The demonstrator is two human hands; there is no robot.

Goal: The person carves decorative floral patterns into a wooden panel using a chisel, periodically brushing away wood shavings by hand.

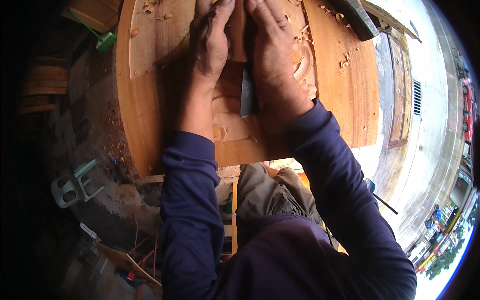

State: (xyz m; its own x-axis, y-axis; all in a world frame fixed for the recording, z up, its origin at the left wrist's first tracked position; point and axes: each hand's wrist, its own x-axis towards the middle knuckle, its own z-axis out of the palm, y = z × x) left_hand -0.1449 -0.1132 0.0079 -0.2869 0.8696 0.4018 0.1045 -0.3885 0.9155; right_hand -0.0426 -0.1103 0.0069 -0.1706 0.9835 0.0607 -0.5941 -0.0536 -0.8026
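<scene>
A wooden panel (pixel 345 95) with carved curved relief lies in front of me, curled shavings scattered over it. Between my hands is a reddish-brown wooden block with a dark flat metal blade (pixel 248 95) slanting back toward me; it looks like a wooden hand plane (pixel 238 42). My left hand (pixel 212 45) is closed along the block's left side, its thumb forward. Along the right side my right hand (pixel 272 47) presses, its fingers reaching forward. The block's front end and some fingertips are cut off by the top edge of the view.
A dark, heavy bar-shaped tool (pixel 357 20) rests at the panel's far right. On the left floor are a pale green plastic chair (pixel 77 185), a green broom (pixel 105 42) and stacked wood (pixel 46 77). A street with parked vehicles (pixel 467 112) lies to the right.
</scene>
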